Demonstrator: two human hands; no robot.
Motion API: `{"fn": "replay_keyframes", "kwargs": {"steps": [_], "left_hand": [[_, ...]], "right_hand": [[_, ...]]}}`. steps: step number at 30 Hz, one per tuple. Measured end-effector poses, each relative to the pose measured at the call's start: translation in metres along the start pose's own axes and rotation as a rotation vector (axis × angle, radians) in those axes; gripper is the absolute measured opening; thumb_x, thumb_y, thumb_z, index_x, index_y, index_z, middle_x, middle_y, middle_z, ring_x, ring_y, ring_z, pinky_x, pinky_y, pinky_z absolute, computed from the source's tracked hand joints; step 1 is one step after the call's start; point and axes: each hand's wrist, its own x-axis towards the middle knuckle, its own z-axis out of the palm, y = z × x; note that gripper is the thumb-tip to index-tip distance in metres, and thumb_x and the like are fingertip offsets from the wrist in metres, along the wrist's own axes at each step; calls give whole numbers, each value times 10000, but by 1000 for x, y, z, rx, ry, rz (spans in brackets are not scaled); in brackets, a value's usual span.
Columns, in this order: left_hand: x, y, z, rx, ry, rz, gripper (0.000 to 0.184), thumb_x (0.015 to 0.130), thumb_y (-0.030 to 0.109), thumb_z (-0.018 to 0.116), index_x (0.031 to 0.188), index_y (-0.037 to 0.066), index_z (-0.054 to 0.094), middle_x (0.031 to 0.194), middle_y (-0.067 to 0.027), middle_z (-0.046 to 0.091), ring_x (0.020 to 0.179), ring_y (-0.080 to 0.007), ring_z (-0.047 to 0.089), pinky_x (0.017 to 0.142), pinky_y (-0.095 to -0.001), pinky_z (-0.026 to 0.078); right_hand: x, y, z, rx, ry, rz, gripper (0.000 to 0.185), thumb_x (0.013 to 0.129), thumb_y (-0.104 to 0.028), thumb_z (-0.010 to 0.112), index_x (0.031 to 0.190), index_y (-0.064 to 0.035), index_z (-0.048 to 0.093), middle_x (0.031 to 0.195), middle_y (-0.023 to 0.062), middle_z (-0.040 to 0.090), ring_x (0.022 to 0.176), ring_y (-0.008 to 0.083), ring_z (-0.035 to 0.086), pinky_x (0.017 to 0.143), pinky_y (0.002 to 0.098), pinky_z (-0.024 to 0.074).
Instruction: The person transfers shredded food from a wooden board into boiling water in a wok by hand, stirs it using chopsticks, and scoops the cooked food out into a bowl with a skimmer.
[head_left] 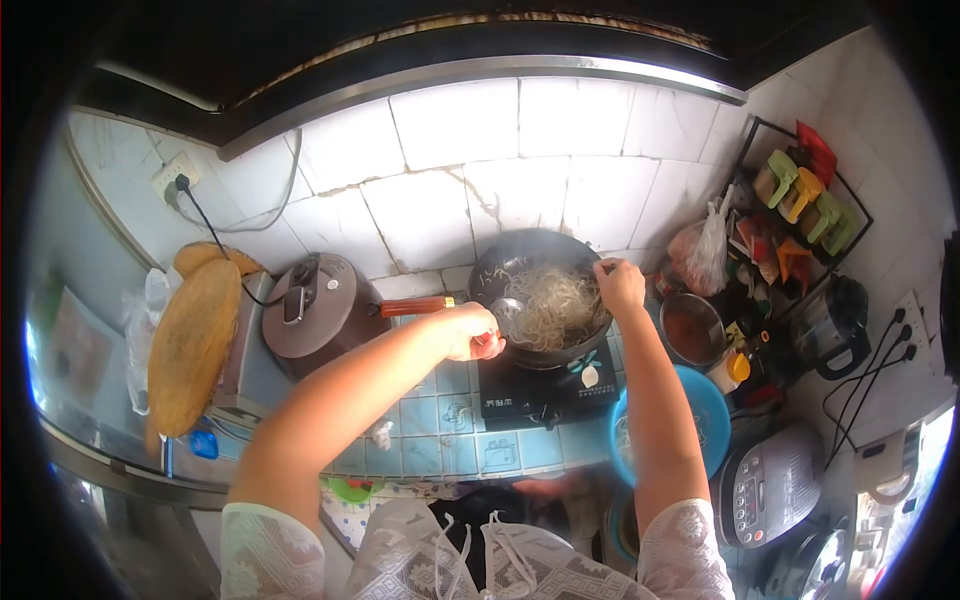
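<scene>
A round wooden cutting board point(195, 350) stands at left, then an electric pressure cooker point(325, 325). The left hand point(477, 333) is curled beside the wok point(545, 246); whether it grips the metal ladle point(509, 316) I cannot tell. Pale noodles point(553, 308) fill the wok, atop an induction cooker point(515, 402). The right hand point(622, 285) bends at the wok's right rim, its grip unclear.

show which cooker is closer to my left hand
The round brown cooker, left of the wok, is closer to your left hand; the grey rice cooker sits farther off, right of the blue basin.
</scene>
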Motion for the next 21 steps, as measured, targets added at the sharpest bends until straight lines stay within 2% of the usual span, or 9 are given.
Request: {"fn": "replay_keyframes", "kwargs": {"steps": [2,4,8,9,10,12,15,17,21], "left_hand": [[7,1,-6,-45,-85,-64,69,802,-35,401,739,-62,402,745,-149,480,483,-107,468,349,-138,406],[14,1,-5,-60,-106,-65,60,795,-45,399,736,-61,401,735,-143,478,481,-98,465,349,-138,405],[19,1,-12,-81,-110,-5,30,764,-74,394,742,-55,403,699,-119,471,471,-73,449,341,-141,387],[26,-1,-19,-54,-139,1,40,801,-15,416,835,-12,436,687,-66,457,479,-46,422,342,-129,342],[23,-3,-21,-49,-138,2,40,801,-15,416,835,-12,436,687,-66,457,479,-46,422,342,-129,342],[15,-9,-21,-62,-172,104,49,799,-8,411,839,0,438,698,-66,460,475,-40,403,349,-127,317],[0,-14,-17,-45,-154,159,67,785,-14,403,833,9,443,707,-72,464,472,-47,392,341,-148,302],[-7,-17,-17,-34,-153,199,65,767,-31,402,808,6,437,705,-83,464,470,-60,401,334,-160,315],[-15,-17,-20,93,-169,271,52,851,59,407,881,57,449,728,-48,469,478,-26,356,362,-147,258]], "right_hand": [[0,6,7,7,20,21,223,755,-293,612,831,-97,688,760,136,651,697,295,623,693,365,486],[0,4,7,176,-55,118,228,750,-281,633,812,-67,683,687,113,646,595,239,629,630,333,492],[-14,8,29,370,39,110,229,739,-267,658,798,-48,681,612,69,624,507,163,603,556,283,478],[-24,-7,19,429,-21,106,223,737,-261,663,795,-46,681,595,55,614,500,141,591,535,268,467],[-32,-17,14,487,-79,101,217,735,-254,669,792,-44,681,578,42,604,493,119,579,514,254,457],[-44,-23,18,302,35,-91,215,733,-257,670,801,-53,676,628,85,629,562,173,602,567,280,462],[-55,-42,-2,249,53,-139,201,735,-252,669,811,-66,678,653,110,631,616,204,618,599,289,467],[-58,-52,-24,257,86,-179,153,748,-239,655,800,-97,679,674,134,622,656,291,617,621,336,484],[-67,-51,-56,359,214,-186,133,750,-202,659,787,-74,669,672,137,620,630,274,624,589,309,481]]}}
